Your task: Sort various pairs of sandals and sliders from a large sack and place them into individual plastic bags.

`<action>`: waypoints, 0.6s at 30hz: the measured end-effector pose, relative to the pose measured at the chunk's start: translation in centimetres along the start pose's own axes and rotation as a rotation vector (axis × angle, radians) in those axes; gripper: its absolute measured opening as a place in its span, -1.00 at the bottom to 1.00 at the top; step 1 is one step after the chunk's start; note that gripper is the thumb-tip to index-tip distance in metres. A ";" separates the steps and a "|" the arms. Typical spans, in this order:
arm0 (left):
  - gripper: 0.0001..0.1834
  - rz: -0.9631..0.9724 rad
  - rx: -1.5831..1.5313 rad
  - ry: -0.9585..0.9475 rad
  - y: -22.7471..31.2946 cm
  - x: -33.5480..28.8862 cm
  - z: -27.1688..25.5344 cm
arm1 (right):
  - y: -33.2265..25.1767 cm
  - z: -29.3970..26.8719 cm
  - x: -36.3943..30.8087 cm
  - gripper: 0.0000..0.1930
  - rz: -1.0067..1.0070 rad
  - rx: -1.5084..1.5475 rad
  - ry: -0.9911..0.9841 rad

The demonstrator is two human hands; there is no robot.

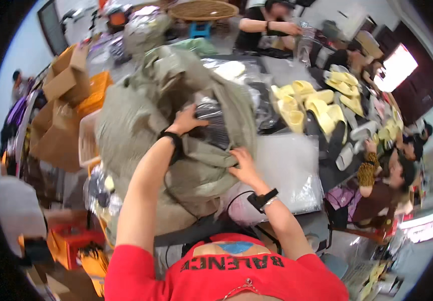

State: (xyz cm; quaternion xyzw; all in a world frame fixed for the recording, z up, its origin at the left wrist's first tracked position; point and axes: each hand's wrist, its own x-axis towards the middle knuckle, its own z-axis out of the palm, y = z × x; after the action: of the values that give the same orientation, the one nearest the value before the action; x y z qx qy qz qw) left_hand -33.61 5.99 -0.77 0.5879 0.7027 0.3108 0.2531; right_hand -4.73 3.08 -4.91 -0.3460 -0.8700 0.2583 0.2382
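A big grey-green woven sack [126, 125] stands in front of me with its mouth gaping. My left hand [190, 121] reaches into that mouth, fingers spread, beside a dark ribbed item in clear plastic [212, 120]. What the item is, I cannot make out. At the near right side of the sack, my right hand [245, 168] has its fingers and thumb closed on the folded rim. Both wrists wear black bands. Deeper contents of the sack are hidden by its folds.
Clear plastic bags [289, 170] lie stacked right of the sack. Farther right, yellow slippers [321, 108] and grey slippers [347, 155] cover the dark table. Cardboard boxes [56, 130] and an orange crate [96, 93] stand left. Other people work across the table [261, 30] and at its right side.
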 end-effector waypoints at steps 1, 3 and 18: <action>-0.21 0.056 -0.038 0.040 0.4 -0.2 0.4 | 0.7 0.8 -0.2 -0.45 -0.019 0.090 0.032; -0.34 0.069 -0.367 -0.085 1.6 -1.4 -0.8 | 0.3 1.3 0.7 -0.49 -0.098 0.128 0.083; -0.42 -0.082 -0.264 -0.139 -2.3 0.8 -2.2 | -0.8 1.5 0.8 -0.41 0.027 0.208 -0.073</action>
State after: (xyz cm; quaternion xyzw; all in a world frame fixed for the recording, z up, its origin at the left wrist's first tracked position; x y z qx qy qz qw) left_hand -36.89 6.24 -0.93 0.5405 0.6598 0.3483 0.3888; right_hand -6.56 2.74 -5.33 -0.3215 -0.8417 0.3629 0.2376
